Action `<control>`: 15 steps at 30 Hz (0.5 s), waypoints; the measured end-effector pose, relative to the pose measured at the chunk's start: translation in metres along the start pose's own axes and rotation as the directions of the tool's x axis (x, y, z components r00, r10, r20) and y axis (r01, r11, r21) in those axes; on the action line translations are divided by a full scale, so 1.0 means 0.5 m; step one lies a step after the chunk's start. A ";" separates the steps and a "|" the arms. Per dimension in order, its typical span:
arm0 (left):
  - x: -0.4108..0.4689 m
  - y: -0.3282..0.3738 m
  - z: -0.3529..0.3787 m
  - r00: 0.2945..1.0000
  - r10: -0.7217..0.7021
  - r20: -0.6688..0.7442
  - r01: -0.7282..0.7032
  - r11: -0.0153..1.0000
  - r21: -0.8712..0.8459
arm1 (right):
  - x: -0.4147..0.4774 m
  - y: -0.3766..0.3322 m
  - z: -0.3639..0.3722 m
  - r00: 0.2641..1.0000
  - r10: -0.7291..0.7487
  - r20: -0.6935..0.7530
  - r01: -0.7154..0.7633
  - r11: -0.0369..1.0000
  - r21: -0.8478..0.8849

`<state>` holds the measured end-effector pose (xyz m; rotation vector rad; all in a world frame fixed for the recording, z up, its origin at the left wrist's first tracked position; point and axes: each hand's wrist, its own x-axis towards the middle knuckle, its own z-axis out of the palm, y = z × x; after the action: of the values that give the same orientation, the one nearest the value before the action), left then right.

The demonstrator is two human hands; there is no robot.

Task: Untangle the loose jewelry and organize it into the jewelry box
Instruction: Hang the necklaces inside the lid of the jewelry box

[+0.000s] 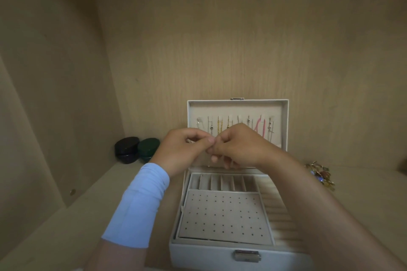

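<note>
Pale wood shelf (55, 226), carrying a white jewelry box (209, 255) with its lid standing open. Left of the box, toward the back wall, a black case (127, 149) and a dark green case (148, 149), small, oval, side by side. Right of the box and apart from it, a heap of tangled jewelry (321, 175).

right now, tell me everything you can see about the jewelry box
The jewelry box is pale grey outside, beige inside, with a metal clasp in front. It sits open on the wooden shelf, lid upright, chains hanging inside it. The base holds a holed panel, small slots and ridged rolls.
</note>
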<state>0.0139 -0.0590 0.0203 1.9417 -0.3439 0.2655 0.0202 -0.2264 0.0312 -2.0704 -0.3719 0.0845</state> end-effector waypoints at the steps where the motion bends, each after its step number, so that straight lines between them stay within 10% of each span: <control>1: 0.003 -0.005 -0.003 1.000 0.011 -0.026 -0.010 1.000 0.020 | 0.001 0.002 -0.002 1.000 0.008 -0.023 -0.008 1.000 0.009; 15: 0.022 -0.075 0.016 0.969 0.241 0.059 -0.189 0.562 0.805 | 0.037 -0.019 -0.057 0.926 -0.101 -0.364 0.056 0.990 -0.130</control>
<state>0.0379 -0.0538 -0.0112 2.7993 -0.4772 0.7505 0.0418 -0.2401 0.0557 -2.1277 -0.2294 -0.3818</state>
